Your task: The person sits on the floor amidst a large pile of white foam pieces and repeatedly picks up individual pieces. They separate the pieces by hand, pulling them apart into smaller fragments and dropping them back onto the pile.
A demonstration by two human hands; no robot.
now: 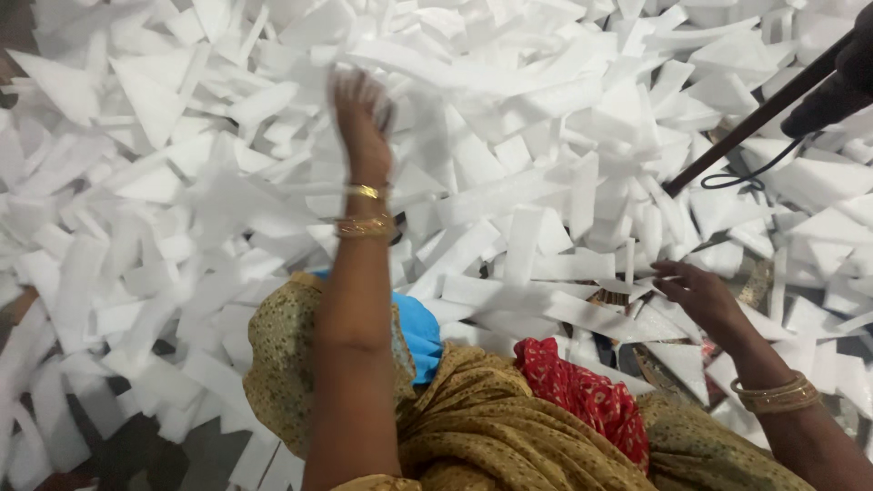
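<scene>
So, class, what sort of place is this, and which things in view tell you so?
Probably a workshop floor where offcuts are sorted by hand. A deep heap of white foam-like strips covers the floor, the left hand reaches into it, and the right hand touches a strip.

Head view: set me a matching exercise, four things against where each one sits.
Things:
1. left hand
2. right hand
3. red cloth
4. dark rod

Places:
A. top right, slanting over the scraps
B. raised over the middle of the white scrap pile
C. low on strips at the right
D. on the lap, between the arms

Pairs: 1-B, 2-C, 3-D, 4-A
</scene>
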